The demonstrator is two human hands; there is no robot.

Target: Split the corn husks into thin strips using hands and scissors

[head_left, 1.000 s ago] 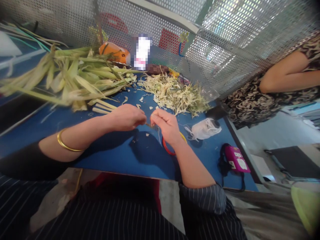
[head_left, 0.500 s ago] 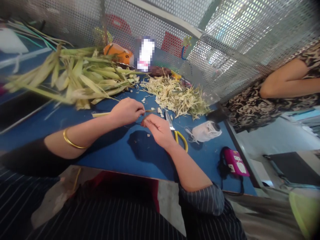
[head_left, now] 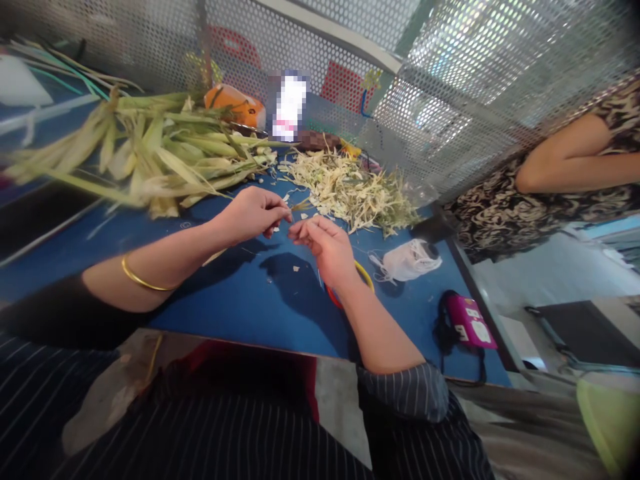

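Fingertip contact unreadable.
Can't tell if my bare left hand (head_left: 256,213) pinches the thin tan strand (head_left: 299,206); bare right hand (head_left: 327,248) hides part of the red-and-yellow looped handle (head_left: 369,275). Bright white screen (head_left: 291,103) pixelated, pale-green leafy husks (head_left: 163,150) blur leftward, black-and-tan patterned garment (head_left: 493,217) cropped right.

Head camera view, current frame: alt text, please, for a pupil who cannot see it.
A person's left hand and right hand nearly meet above a blue table, the left seeming to pinch a thin strip. Behind are long green leaves and pale shreds; a white thread roll lies to the right.
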